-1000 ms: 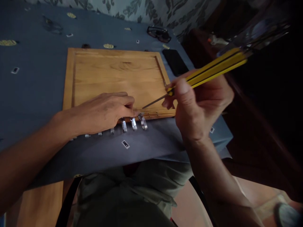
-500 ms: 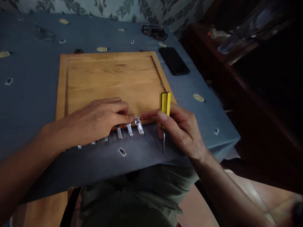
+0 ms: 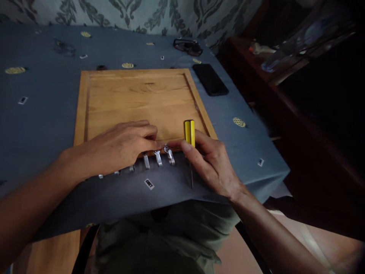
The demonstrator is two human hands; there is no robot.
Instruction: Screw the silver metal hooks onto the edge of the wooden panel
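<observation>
A framed wooden board lies on the blue tablecloth, with several metal hooks along its near edge. My left hand rests over that edge, its fingertips at the rightmost hook; its fingers are bent together, and anything between them is too small to make out. In my right hand is a screwdriver with a yellow and black handle, upright, shaft pointing down beside the board's edge. The right index fingertip touches near the top of the same rightmost hook.
A black phone lies right of the board, with dark glasses behind it. Another pair of glasses is at the back left. A dark red piece of furniture stands beyond the table's right edge.
My right hand and the screwdriver have shifted slightly left, closer to the rightmost hook. The whole view has shifted a little, and my left hand remains at the board's near edge.
</observation>
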